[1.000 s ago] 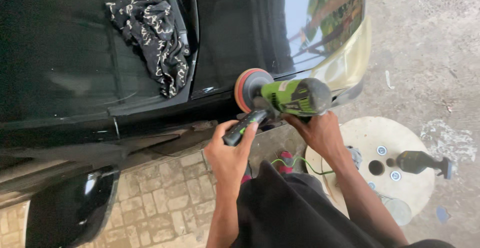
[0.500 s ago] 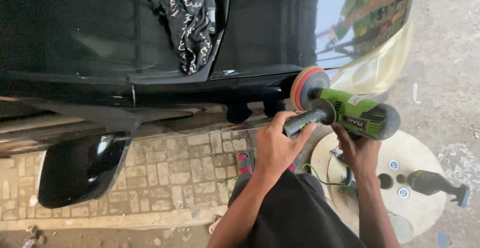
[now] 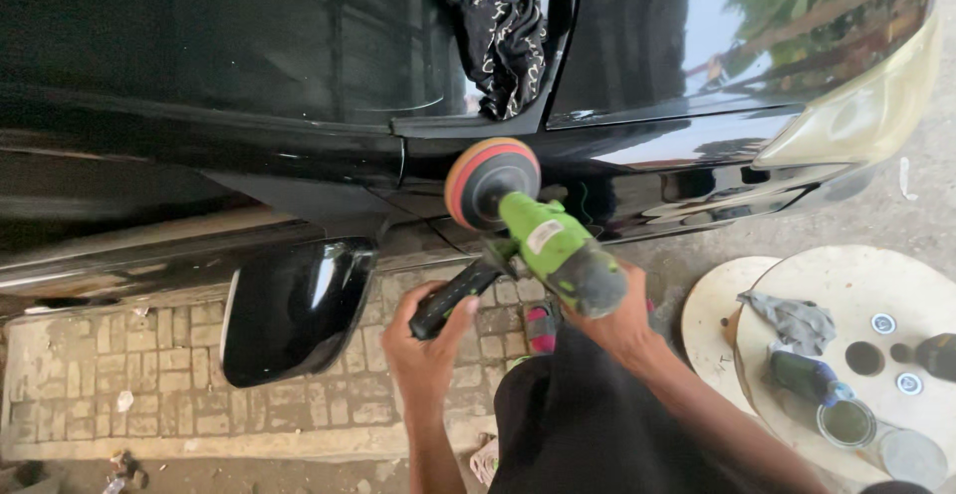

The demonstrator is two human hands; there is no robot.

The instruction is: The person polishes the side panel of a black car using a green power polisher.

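Observation:
I hold a green polishing machine (image 3: 554,247) with an orange and red foam pad (image 3: 490,182). The pad presses against the black car's side (image 3: 299,76) just below the fender seam. My left hand (image 3: 426,347) grips the black side handle (image 3: 454,300) of the polisher. My right hand (image 3: 619,323) wraps the rear of the green body. A black side mirror (image 3: 295,309) sticks out to the left of my left hand.
A black patterned cloth (image 3: 498,26) lies on the car near the windscreen edge. To the right stands a round wooden spool (image 3: 797,285) with a grey rag (image 3: 795,319), a bottle (image 3: 803,375) and an open tin (image 3: 846,422). Brick paving (image 3: 129,384) lies below.
The view has shifted so the car and mirror sit further right. The polisher pad has moved left along the car's side, with both hands still on the tool.

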